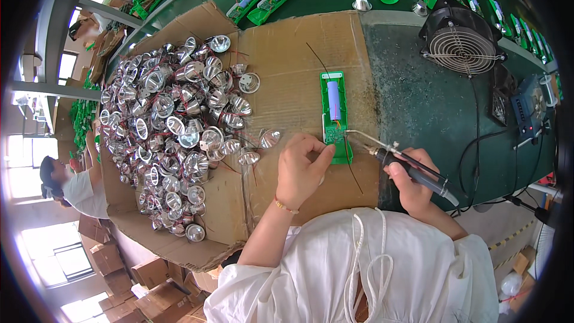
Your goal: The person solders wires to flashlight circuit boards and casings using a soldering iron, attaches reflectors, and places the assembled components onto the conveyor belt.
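Observation:
A green plastic housing [342, 155] lies on the cardboard in front of me. Inside it sit a lavender cylindrical battery [333, 100] and a small circuit board [335, 136], joined by short coloured wires. Dark thin wires stick out past both ends of the housing. My right hand [415, 182] is wrapped round a soldering iron [409, 170] with a thin metal tube along it, and the tip end is at the board's right edge. My left hand [302, 164] is pinched closed beside the board's lower left; what its fingertips hold is too small to make out.
A big heap of silvery reflector cups [173, 125] with red wires fills the cardboard tray [197, 257] at left. A black fan [460, 42] and a blue soldering station [531, 107] stand at right. Green housings [275, 3] line the far shelf. Another person [78, 185] works at far left.

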A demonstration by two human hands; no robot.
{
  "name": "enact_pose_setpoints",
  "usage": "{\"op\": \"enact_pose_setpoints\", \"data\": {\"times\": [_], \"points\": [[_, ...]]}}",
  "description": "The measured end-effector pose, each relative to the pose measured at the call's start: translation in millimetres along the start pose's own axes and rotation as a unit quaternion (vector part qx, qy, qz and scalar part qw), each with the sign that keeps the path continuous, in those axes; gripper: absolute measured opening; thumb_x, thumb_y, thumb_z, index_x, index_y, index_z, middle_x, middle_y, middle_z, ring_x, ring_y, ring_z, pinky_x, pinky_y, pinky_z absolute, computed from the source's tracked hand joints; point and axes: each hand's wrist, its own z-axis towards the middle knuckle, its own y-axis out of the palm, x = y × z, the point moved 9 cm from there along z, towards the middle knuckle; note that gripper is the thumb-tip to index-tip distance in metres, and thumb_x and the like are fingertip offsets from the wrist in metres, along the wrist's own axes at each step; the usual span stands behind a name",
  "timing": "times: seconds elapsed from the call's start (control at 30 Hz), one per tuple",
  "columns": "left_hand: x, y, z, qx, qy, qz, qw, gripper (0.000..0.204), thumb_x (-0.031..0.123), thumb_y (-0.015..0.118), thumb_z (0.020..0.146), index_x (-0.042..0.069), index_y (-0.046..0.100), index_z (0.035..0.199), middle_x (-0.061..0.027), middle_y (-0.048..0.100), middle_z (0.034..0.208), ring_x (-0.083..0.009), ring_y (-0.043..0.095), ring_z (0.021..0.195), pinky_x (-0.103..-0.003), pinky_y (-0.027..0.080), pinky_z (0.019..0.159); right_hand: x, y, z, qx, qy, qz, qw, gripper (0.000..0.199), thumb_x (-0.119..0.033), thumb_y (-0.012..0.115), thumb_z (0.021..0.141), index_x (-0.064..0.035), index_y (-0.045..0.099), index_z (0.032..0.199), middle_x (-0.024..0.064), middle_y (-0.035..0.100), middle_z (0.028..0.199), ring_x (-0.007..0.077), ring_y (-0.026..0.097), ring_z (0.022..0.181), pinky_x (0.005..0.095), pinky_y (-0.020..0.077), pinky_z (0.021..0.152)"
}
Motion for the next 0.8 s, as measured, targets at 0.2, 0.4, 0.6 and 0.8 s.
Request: {"op": "enact_pose_setpoints", "data": {"times": [0.2, 0.4, 0.6, 0.8], "points": [[-0.7, -0.5, 1.4, -0.002, 0.003, 0.016, 1.0, 0.015, 0.014, 0.067, 0.075, 0.001, 0.062, 0.071, -0.0095, 0.056, 0.074, -0.0192, 0.055, 0.061, -0.029, 0.043, 0.055, -1.1, -8.7, 0.2, 0.001, 0.023, 0.012, 1.0, 0.018, -0.009, 0.061, 0.082, 0.0024, 0.049, 0.087, 0.0091, 0.056, 0.076, 0.0112, 0.057, 0.063, 0.0226, 0.0477, 0.058], [-5.6, -33.7, -1.0, 0.073, 0.037, -0.067, 0.994, 0.01, 0.01, 0.065, 0.076, 0.0, 0.063, 0.076, -0.0102, 0.059, 0.078, -0.0202, 0.058, 0.067, -0.027, 0.046, 0.063, 4.5, -17.3, -5.9, 0.018, 0.02, 0.007, 1.0, 0.016, -0.009, 0.06, 0.082, 0.0022, 0.049, 0.087, 0.0085, 0.056, 0.077, 0.0112, 0.057, 0.064, 0.0225, 0.0479, 0.059], [40.9, -16.6, -22.9, 0.035, 0.167, 0.309, 0.936, 0.017, 0.02, 0.065, 0.064, 0.006, 0.059, 0.071, -0.01, 0.056, 0.073, -0.0262, 0.054, 0.076, -0.038, 0.044, 0.068, 7.6, -16.6, -3.9, 0.018, 0.027, 0.019, 0.999, 0.016, -0.009, 0.06, 0.082, 0.0022, 0.05, 0.087, 0.0087, 0.056, 0.076, 0.0108, 0.055, 0.063, 0.022, 0.0462, 0.055], [19.4, -4.8, -19.7, 0.058, 0.144, 0.322, 0.934, 0.006, 0.01, 0.058, 0.073, 0.006, 0.054, 0.074, -0.0115, 0.055, 0.074, -0.0285, 0.053, 0.074, -0.039, 0.042, 0.063, 4.3, -16.7, -6.1, 0.001, 0.023, 0.034, 0.999, 0.015, -0.007, 0.059, 0.082, 0.0027, 0.049, 0.088, 0.0091, 0.056, 0.075, 0.0108, 0.055, 0.062, 0.0217, 0.0453, 0.055]]}}
